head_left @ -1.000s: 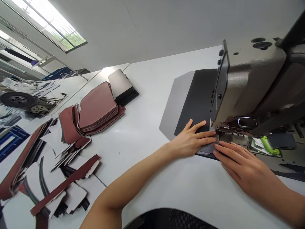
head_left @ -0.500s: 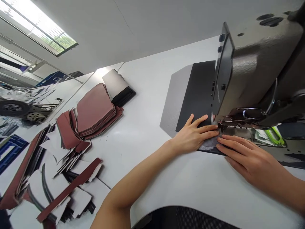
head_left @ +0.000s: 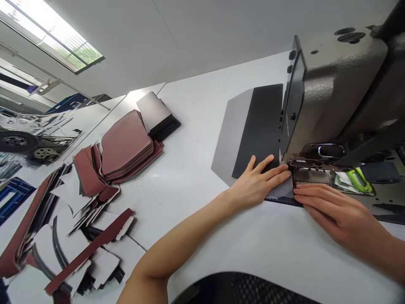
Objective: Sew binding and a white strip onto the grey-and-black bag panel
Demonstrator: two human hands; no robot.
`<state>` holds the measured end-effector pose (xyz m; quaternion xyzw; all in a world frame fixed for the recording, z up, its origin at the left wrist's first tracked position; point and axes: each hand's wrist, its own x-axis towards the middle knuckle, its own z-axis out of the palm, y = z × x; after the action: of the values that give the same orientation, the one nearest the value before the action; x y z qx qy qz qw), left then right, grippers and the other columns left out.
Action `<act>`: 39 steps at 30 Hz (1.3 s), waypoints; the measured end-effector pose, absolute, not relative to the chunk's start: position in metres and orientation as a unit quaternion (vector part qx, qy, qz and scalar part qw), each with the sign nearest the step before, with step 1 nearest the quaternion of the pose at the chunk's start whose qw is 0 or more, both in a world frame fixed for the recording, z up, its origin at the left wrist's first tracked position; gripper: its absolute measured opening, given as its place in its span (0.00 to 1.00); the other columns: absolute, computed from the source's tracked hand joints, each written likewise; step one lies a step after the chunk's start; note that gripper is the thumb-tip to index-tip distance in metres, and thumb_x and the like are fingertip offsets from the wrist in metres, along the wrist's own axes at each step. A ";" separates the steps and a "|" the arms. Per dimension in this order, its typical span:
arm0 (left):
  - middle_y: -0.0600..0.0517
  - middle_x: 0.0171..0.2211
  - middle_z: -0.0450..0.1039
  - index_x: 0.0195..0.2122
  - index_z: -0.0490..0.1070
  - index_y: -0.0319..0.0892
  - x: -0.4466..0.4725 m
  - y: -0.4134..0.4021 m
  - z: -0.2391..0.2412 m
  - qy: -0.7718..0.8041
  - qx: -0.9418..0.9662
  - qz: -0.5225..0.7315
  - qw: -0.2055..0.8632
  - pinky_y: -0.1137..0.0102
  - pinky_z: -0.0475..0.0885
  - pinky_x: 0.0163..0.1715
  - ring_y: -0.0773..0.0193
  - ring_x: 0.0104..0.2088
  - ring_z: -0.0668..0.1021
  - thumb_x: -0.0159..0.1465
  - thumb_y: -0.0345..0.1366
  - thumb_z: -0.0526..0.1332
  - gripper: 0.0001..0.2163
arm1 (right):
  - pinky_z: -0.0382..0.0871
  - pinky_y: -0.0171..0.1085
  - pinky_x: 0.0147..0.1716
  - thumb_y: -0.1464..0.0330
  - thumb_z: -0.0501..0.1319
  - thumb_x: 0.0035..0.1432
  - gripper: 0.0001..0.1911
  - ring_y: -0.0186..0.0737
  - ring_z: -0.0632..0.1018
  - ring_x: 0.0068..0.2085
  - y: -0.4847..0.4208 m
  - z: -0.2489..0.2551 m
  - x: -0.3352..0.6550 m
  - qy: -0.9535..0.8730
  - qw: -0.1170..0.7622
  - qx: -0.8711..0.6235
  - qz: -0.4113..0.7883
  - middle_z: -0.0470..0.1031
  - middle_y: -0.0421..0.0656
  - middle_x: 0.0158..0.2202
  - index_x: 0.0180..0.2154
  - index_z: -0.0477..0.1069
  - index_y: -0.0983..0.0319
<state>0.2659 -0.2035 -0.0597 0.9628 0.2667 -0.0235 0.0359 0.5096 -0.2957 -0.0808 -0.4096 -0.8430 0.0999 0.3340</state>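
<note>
Here's the left hand, palm down and spread wide, thumb and fingers splayed, pressing flat rather than gripping! Its fingers bridge the black panel and a grey mesh patch, their tips just beside the presser area of the sewing machine. And across from it, the right hand, open too, fingers stretched out and lying close together, fingertips at the right edge of the mesh patch; whether they pinch it, I can't tell.

So the black panel lies flat on the white surface, left of the machine head, with a grey mesh panel showing along its left side. Right of the needle area, a bright green object sits beyond the right hand. Out to the left, well apart from the hands, a stack of reddish-brown pieces, and nearer the wearer, a long dark-red strip lies over scattered white pieces!
</note>
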 end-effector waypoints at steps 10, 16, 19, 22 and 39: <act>0.38 0.70 0.58 0.68 0.59 0.35 0.277 -0.215 -0.044 0.339 0.935 0.026 0.101 0.46 0.57 0.69 0.46 0.73 0.57 0.73 0.39 0.54 0.25 | 0.73 0.44 0.55 0.72 0.55 0.70 0.14 0.45 0.76 0.55 -0.292 -0.085 0.514 -0.837 0.319 -0.432 0.103 0.78 0.43 0.52 0.52 0.75 0.59; 0.46 0.69 0.62 0.62 0.69 0.47 0.229 -0.174 -0.034 0.316 0.917 0.141 0.197 0.44 0.49 0.71 0.46 0.74 0.51 0.64 0.54 0.66 0.28 | 0.73 0.44 0.54 0.71 0.54 0.70 0.16 0.44 0.76 0.53 -0.288 -0.084 0.513 -0.842 0.299 -0.440 0.085 0.77 0.43 0.53 0.54 0.74 0.58; 0.47 0.71 0.58 0.67 0.64 0.49 0.231 -0.172 -0.044 0.273 0.940 0.086 0.185 0.39 0.38 0.71 0.45 0.75 0.48 0.64 0.57 0.65 0.33 | 0.72 0.45 0.53 0.70 0.54 0.70 0.15 0.44 0.76 0.50 -0.281 -0.080 0.509 -0.850 0.292 -0.433 0.065 0.77 0.43 0.50 0.52 0.76 0.58; 0.47 0.72 0.54 0.71 0.57 0.51 0.238 -0.174 -0.055 0.286 0.943 0.041 0.164 0.37 0.38 0.70 0.45 0.75 0.47 0.67 0.57 0.61 0.34 | 0.71 0.44 0.51 0.69 0.53 0.71 0.14 0.43 0.77 0.46 -0.274 -0.077 0.501 -0.846 0.292 -0.442 0.059 0.77 0.44 0.45 0.48 0.77 0.58; 0.49 0.65 0.68 0.63 0.70 0.48 0.226 -0.173 -0.061 0.319 0.919 0.111 0.205 0.45 0.43 0.72 0.49 0.71 0.61 0.64 0.54 0.66 0.29 | 0.69 0.43 0.48 0.68 0.56 0.71 0.13 0.41 0.74 0.42 -0.270 -0.085 0.493 -0.821 0.312 -0.470 0.092 0.72 0.45 0.42 0.49 0.78 0.58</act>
<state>0.2263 -0.1727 -0.0613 0.9186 0.3189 0.1114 0.2051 0.4925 -0.2696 -0.0850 -0.4704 -0.8205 0.0917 0.3116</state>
